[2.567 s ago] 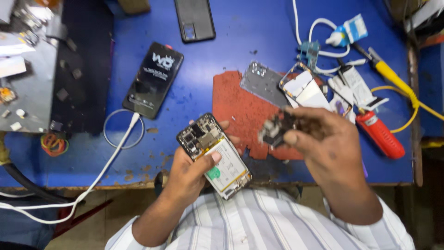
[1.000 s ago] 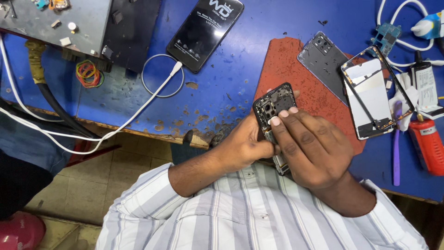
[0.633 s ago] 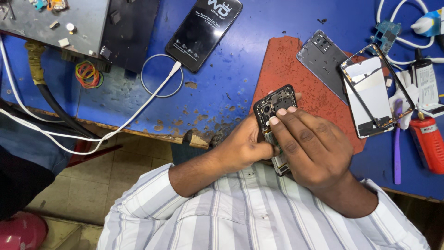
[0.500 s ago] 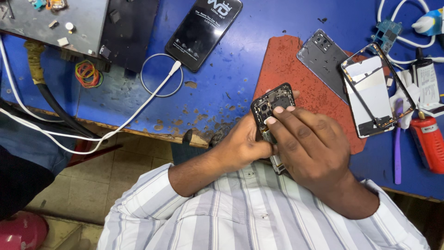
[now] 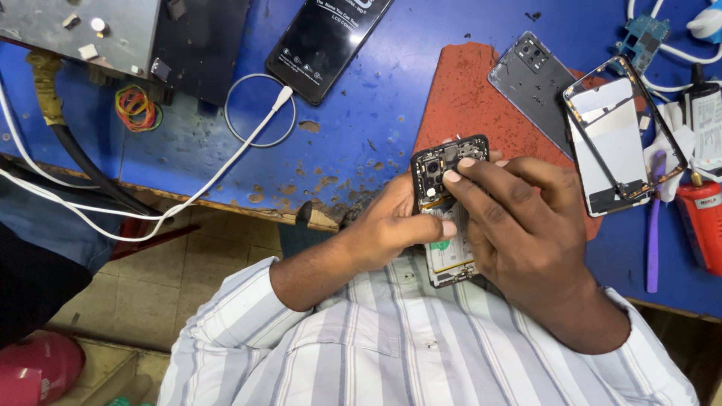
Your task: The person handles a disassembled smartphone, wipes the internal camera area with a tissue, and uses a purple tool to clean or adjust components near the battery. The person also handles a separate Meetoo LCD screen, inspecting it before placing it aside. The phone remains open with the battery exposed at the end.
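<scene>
Both hands (image 5: 391, 229) (image 5: 526, 225) over opened phone (image 5: 444, 165), its lower half hidden

A black smartphone (image 5: 327, 41) lies at about eleven o'clock on the blue bench, tilted, its dark glossy screen lit faintly with a few lines of small pale text near the upper end; a white cable plugs into its lower end. At two o'clock a phone frame (image 5: 624, 139) lies tilted, its black rim around a pale grey rectangular panel that is dark along the lower edge. At three o'clock, by the right edge, a small dark bottle (image 5: 703, 113) carries a white rectangular label, and just below it a red container (image 5: 701, 225) shows a pale label.
</scene>
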